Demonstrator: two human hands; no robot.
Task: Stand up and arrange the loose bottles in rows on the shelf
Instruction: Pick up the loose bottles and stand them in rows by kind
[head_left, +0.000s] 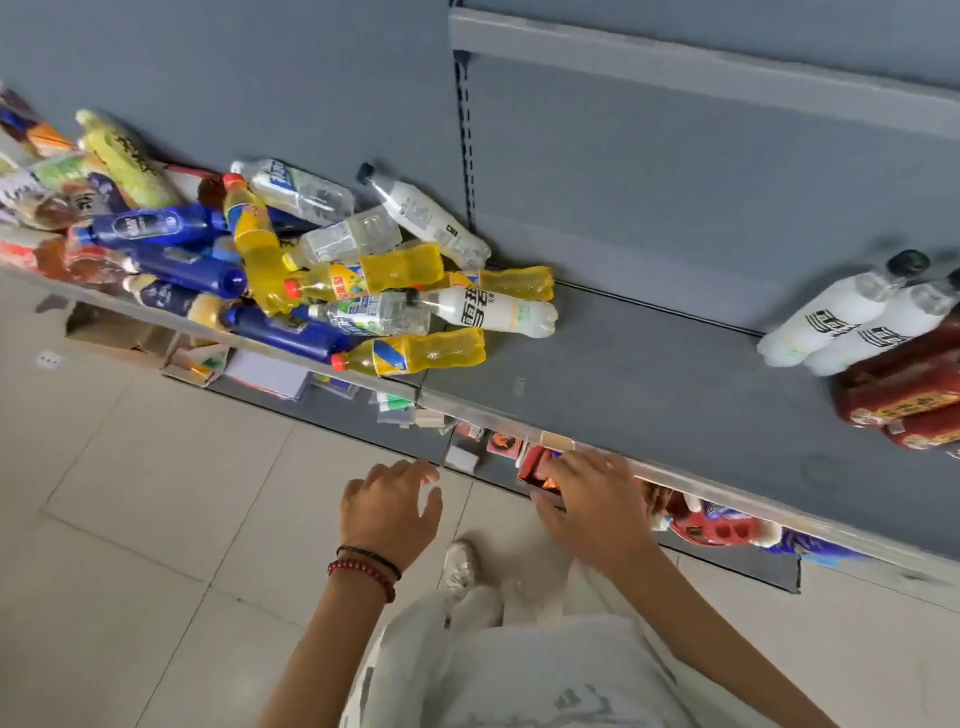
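So far little is judged done: two white bottles (852, 317) appear stood together near the shelf's (649, 374) right end, while the loose bottles (332, 280) are left heaped toward its left end. The left hand (389, 509) and right hand (592, 499) are held spread and empty by the front edge.

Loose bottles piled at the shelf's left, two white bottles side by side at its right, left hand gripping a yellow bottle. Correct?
No. The left hand grips nothing; its fingers are spread and empty, in front of the shelf. The yellow bottles all lie in the pile. The rest holds: pile at left, two white bottles at right. Head view shows it.
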